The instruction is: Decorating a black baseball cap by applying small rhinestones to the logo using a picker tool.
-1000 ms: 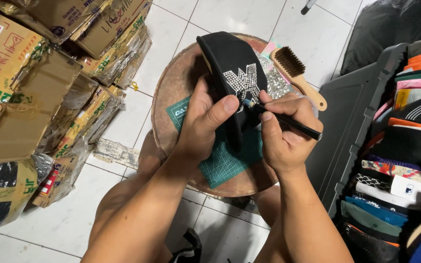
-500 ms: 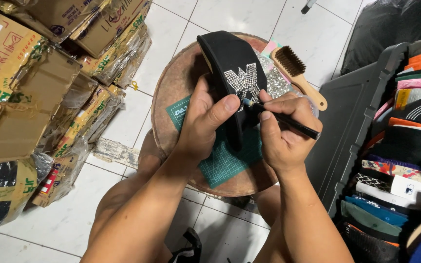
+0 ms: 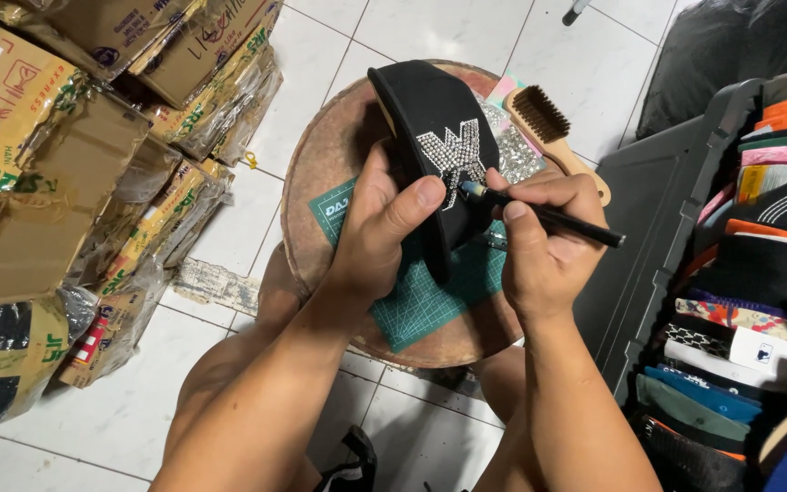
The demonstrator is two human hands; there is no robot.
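Note:
My left hand (image 3: 380,228) grips a black cap (image 3: 421,114) over a round wooden stool, thumb pressed beside a sparkling rhinestone emblem (image 3: 448,157) on the cap's front. My right hand (image 3: 544,241) holds a thin black pen-like tool (image 3: 548,215) like a pencil. Its tip touches the emblem's right edge. A green cutting mat (image 3: 430,296) lies on the stool under both hands.
A wooden-handled brush (image 3: 553,132) and a bag of rhinestones (image 3: 507,150) lie on the round stool (image 3: 321,173). Stacked taped cardboard boxes (image 3: 75,137) fill the left. A dark bin (image 3: 658,255) with several folded caps stands on the right. White tile floor (image 3: 430,32) lies beyond.

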